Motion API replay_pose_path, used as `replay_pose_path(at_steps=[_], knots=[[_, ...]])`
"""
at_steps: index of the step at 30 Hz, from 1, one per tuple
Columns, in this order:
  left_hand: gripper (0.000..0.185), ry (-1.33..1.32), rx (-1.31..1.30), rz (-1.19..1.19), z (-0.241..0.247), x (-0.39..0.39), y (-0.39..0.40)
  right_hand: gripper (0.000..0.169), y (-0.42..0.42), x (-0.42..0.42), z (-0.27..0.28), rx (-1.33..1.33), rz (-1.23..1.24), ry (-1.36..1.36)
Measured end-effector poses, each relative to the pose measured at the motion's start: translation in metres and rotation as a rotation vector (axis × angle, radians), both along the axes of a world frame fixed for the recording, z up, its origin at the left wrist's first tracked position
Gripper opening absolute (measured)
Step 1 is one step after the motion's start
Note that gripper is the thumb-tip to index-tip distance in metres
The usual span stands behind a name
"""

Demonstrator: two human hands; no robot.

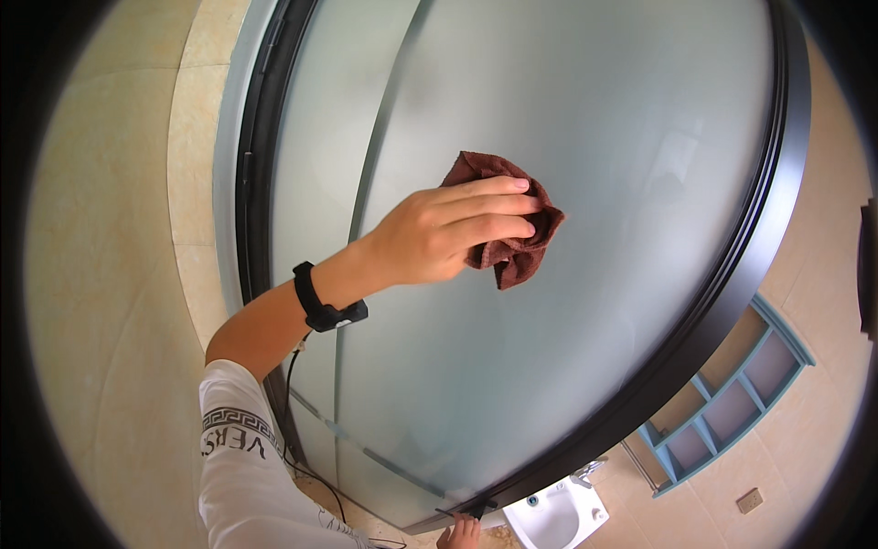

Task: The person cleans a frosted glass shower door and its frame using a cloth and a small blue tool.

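Note:
My left hand [439, 230] presses a crumpled dark brown cloth [518, 267] against a frosted glass panel [603, 288]. Its fingers spread over the cloth and point to the right; the thumb is hidden. A black wrist strap [312, 295] with a small dark device sits on that wrist, below a white sleeve [240, 446] bearing print. At the bottom edge of the view, only part of my right hand [461, 534] shows. Its fingers are by a dark door handle [483, 511] at the panel's lower end, and its grip is too small to make out.
A dark metal frame [713, 302] curves along the panel's right side. Beyond it are a white washbasin [555, 518] with a chrome tap [588, 472], a blue wall shelf [737, 405] and a wall socket [750, 501]. A black cable [288, 391] runs beside my left arm. Beige tiles [116, 240] cover the left.

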State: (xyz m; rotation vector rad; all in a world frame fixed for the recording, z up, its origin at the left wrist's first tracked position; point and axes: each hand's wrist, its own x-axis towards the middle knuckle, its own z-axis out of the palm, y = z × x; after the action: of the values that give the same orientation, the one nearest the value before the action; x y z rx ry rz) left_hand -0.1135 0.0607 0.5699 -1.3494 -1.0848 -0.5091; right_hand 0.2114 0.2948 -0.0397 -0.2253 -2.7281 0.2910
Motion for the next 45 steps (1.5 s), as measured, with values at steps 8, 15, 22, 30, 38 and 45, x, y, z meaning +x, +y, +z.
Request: replay_pose_path(at_steps=[8, 15, 22, 30, 38, 45], knots=[[0.029, -0.111, 0.372, -0.050, 0.115, -0.064, -0.045, 0.042, 0.009, 0.014, 0.012, 0.023, 0.063, 0.021], [0.025, 0.116, 0.387, 0.264, 0.198, -0.058, -0.102, 0.037, 0.017, 0.005, -0.014, -0.075, 0.040, 0.120], [0.063, -0.186, 0.259, 0.102, 0.119, 0.019, -0.009, 0.041, 0.020, 0.007, -0.028, -0.204, -0.017, 0.056], [0.059, -0.196, 0.384, 0.099, 0.203, -0.095, -0.102, 0.053, 0.048, 0.004, -0.067, -0.182, 0.042, 0.060], [0.042, -0.077, 0.740, 0.423, 0.234, -0.112, -0.142, 0.053, 0.043, -0.005, -0.081, -0.125, 0.062, 0.057], [0.047, -0.034, 0.180, 0.050, 0.217, 0.020, -0.020, 0.048, 0.047, -0.003, -0.085, 0.090, 0.034, 0.049]])
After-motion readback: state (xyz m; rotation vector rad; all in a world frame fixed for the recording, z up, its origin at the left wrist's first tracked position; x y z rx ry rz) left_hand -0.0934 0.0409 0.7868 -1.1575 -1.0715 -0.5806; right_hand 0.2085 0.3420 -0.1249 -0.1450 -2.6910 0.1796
